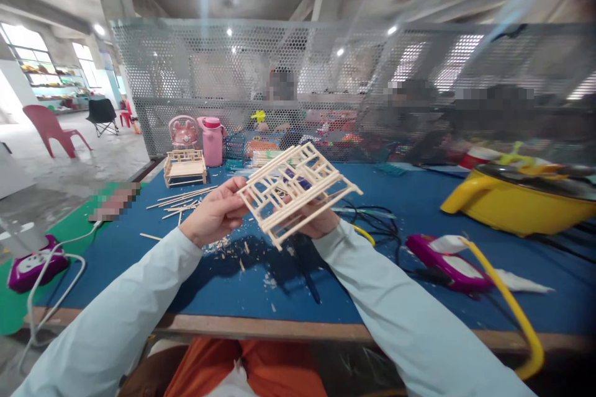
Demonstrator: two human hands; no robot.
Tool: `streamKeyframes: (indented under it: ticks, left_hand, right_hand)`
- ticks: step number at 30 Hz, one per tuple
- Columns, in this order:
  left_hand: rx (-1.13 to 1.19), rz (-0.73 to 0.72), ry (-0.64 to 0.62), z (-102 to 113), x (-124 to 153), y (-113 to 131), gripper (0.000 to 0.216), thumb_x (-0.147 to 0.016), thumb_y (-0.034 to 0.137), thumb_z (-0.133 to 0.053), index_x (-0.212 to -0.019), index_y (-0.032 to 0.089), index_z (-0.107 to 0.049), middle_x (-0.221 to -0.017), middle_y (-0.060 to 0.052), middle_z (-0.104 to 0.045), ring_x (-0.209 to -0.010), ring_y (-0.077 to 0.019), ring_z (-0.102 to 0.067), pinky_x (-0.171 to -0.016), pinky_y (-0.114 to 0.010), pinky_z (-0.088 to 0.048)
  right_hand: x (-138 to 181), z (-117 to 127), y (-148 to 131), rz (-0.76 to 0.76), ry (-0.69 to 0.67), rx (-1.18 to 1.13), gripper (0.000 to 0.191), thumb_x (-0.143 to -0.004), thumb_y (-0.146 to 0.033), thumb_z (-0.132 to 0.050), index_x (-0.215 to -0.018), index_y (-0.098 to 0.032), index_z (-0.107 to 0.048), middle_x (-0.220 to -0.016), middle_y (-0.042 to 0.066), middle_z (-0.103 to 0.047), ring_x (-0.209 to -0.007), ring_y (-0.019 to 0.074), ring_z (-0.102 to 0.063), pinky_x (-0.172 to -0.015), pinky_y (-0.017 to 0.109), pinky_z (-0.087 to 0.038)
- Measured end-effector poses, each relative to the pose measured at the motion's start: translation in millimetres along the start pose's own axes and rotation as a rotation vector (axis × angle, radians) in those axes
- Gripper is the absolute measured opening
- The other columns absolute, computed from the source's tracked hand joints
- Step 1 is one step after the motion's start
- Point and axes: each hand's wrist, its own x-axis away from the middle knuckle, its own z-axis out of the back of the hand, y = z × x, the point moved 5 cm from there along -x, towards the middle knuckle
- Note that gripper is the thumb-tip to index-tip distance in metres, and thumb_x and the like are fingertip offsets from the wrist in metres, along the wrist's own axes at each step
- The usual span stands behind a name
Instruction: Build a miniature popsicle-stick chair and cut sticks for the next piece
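Note:
A lattice frame of thin wooden sticks (298,189) is held up over the table, tilted toward me. My left hand (221,211) pinches its left edge between thumb and fingers. Behind the right part of the frame is my right hand (319,217), mostly hidden by the sticks; something dark blue shows through the gaps there. Loose sticks (181,200) lie to the left beyond my left hand. Farther back stands a small bench-like model of wooden sticks (185,167). Wood scraps (242,254) are scattered beneath my hands.
A pink flask (213,142) stands at the back by a perforated metal screen (233,62). On the right are a yellow electric pan (526,201), a purple power strip (447,267) and black cables (382,229). Another purple socket block (37,263) sits at left. People are behind the screen.

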Motion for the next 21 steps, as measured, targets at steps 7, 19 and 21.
streamKeyframes:
  ticks: [7,19,21]
  left_hand:
    - [0.069,-0.239,0.306,16,-8,8,0.023,-0.069,0.008,-0.063,-0.080,0.018,-0.045,-0.069,0.004,-0.050,-0.051,-0.0028,-0.045,-0.044,-0.010,-0.040]
    - [-1.050,-0.166,0.578,56,-2,46,0.011,-0.069,0.016,-0.051,-0.079,0.020,-0.049,-0.047,0.007,-0.037,-0.041,-0.0088,-0.035,-0.045,-0.021,-0.029]
    - [-1.543,-0.072,0.707,70,2,52,0.015,-0.068,0.015,-0.050,-0.082,0.018,-0.055,-0.055,0.000,-0.052,-0.055,-0.0158,-0.050,-0.056,-0.027,-0.037]
  right_hand:
    - [-5,10,-1,0.070,0.100,-0.044,0.034,-0.056,-0.030,-0.078,-0.083,-0.021,-0.060,-0.076,-0.002,-0.069,-0.075,0.0182,-0.066,-0.079,0.043,-0.053]
    - [2,-3,-9,0.055,0.059,-0.009,0.037,-0.054,-0.042,-0.077,-0.081,-0.023,-0.059,-0.077,-0.003,-0.070,-0.074,0.0178,-0.067,-0.072,0.038,-0.055]
    - [2,-3,-13,0.065,0.093,-0.017,0.038,-0.053,-0.042,-0.077,-0.081,-0.024,-0.060,-0.078,-0.003,-0.069,-0.074,0.0179,-0.066,-0.071,0.038,-0.055]
